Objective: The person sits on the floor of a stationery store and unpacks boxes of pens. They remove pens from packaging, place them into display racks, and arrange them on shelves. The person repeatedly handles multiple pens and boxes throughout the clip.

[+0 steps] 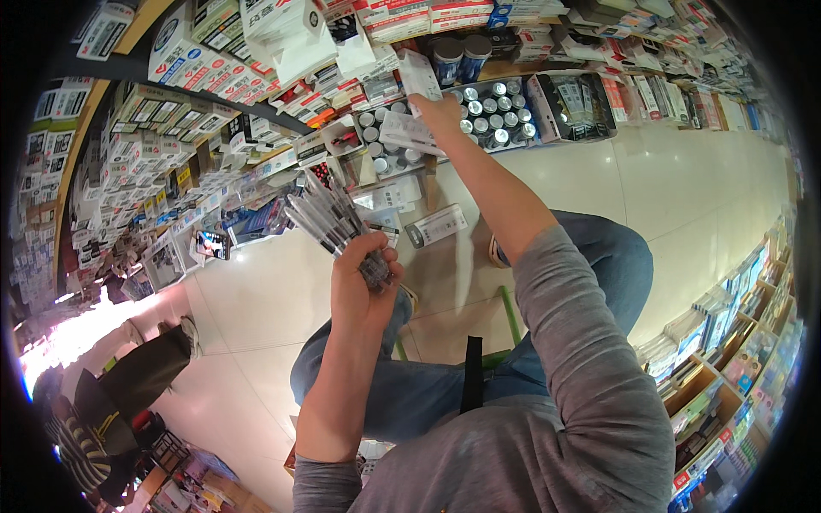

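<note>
My left hand is closed around a bundle of clear-barrelled pens, whose upper ends fan out towards the shelf. My right hand reaches forward and grips a white carton by its near end. Just below that carton another white box lies across silver-capped containers. More silver-capped containers fill a tray to the right of my right hand. On the floor in front of me lies a grey-and-white box.
Shelves of stacked pen boxes curve along the left and front. An open black box of packets stands at front right. A phone rests at the left shelf edge. Another person is at lower left, a book rack at right.
</note>
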The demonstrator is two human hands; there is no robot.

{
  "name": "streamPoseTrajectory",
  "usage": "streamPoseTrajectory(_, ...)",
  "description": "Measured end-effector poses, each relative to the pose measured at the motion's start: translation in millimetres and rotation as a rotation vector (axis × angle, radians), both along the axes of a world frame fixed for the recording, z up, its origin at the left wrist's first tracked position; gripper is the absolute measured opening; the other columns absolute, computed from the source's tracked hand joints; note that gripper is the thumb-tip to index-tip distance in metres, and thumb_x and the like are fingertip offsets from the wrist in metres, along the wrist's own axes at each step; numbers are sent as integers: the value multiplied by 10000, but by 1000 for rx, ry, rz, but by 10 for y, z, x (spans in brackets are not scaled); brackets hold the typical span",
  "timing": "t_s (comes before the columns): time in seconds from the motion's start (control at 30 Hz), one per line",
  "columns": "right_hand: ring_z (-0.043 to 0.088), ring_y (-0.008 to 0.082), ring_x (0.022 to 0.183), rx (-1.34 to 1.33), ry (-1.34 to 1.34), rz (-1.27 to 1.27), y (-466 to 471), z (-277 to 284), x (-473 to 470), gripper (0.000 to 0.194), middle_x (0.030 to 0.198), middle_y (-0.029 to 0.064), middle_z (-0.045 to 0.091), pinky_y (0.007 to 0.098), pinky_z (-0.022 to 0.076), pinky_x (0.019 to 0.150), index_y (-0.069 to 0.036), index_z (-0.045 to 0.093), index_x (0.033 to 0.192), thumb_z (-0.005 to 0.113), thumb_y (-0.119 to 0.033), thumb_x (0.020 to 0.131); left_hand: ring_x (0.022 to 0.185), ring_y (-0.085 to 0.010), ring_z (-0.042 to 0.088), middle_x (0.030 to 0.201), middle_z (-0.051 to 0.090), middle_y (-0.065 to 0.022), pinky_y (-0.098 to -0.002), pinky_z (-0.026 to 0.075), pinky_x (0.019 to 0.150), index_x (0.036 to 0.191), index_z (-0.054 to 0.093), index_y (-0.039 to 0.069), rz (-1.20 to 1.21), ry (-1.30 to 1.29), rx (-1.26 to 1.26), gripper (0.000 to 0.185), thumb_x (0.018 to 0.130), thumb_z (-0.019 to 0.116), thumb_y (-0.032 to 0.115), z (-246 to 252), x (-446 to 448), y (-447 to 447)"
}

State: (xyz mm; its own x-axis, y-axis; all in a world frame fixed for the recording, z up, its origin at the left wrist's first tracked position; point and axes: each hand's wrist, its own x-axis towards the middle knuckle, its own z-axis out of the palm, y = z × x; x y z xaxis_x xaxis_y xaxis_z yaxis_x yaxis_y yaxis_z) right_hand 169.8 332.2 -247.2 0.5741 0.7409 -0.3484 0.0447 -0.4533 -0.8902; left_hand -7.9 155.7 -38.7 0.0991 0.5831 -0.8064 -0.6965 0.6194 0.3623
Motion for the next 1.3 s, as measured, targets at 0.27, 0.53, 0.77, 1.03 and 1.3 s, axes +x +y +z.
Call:
streamPoseTrajectory(0.27,477,359,1044,6,-588,171,391,-82,-117,708,1143,247,451,420,420,893,62,422,1161,747,-208,592,655,-127,538,752,531,-32,-247,442,528,926,514,48,-27,54,-20,182,765,600,51,-32,39,-3)
streamPoseTrajectory(0.53,431,362,1121,221,-163,-16,314,-243,-122,660,1231,248,391,390,366,957,51,331,1284,587,19,677,653,-144,535,776,549,-60,-237,451,507,883,522,25,-64,65,-33,126,772,582,25,-63,105,-25)
streamPoseTrajectory(0.77,576,289,995,486,45,94,-164,-411,214,426,1157,177,551,327,465,821,3,477,1166,503,35,742,640,-145,533,745,540,-56,-246,443,510,859,526,17,-71,84,-20,117,762,588,43,-50,110,-18)
streamPoseTrajectory(1.03,573,296,853,243,-525,509,-1274,-288,-163,323,1017,107,552,389,482,670,-117,533,1038,600,-110,723,640,-140,539,744,536,-41,-261,439,514,881,532,38,1,73,-17,137,761,594,55,-18,87,-50)
streamPoseTrajectory(1.3,477,288,1029,-45,-1062,596,-690,-240,173,646,1116,99,494,396,425,832,-85,463,1157,738,-223,588,667,-127,528,790,536,-40,-229,448,535,997,502,72,5,39,-16,221,793,583,50,-57,15,1)
